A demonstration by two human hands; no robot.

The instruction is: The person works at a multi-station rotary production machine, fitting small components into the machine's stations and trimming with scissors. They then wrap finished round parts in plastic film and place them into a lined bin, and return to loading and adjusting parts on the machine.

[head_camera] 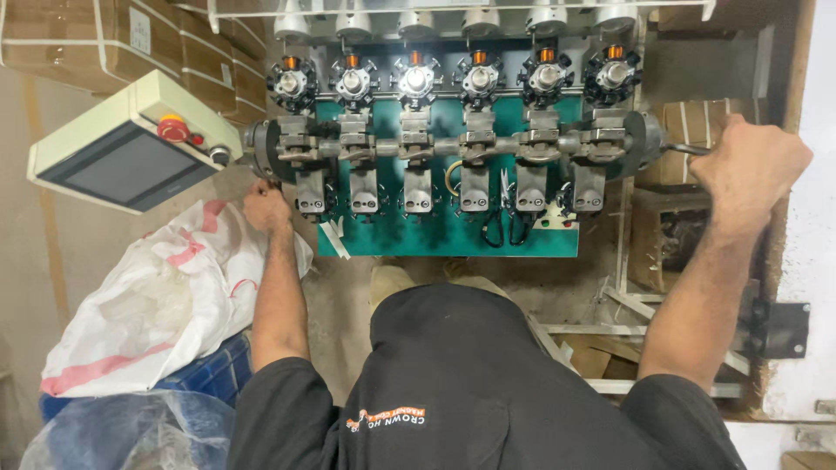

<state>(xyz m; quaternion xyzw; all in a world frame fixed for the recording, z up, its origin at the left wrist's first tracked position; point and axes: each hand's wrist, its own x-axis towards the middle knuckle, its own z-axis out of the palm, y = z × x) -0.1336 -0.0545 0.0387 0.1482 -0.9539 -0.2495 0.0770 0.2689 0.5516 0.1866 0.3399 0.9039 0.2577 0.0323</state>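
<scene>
Black shirt fabric (470,383) fills the bottom centre of the frame, and both bare forearms reach up from it toward a winding machine (453,148) across the upper middle. Six round stators with copper-wound cores (415,77) sit in a row along the top, above a grey horizontal shaft (444,146) with six clamp blocks on a green plate (453,231).

At the right edge, the right hand (749,165) is closed in a fist around a dark handle (688,149) that sticks out of the shaft's end. Left of centre, the left hand (266,207) rests at the machine's lower left corner, fingers curled; whether it pinches anything I cannot tell — the fingertips are hidden behind the hand.

To work the handle well, a firm full-palm grip and a steady, even pull seem best, with the left hand kept clear of the clamp blocks — they look like pinch points.

A cream control box with a dark screen and red button (131,144) hangs upper left; a white sack (165,296) lies below it.
</scene>
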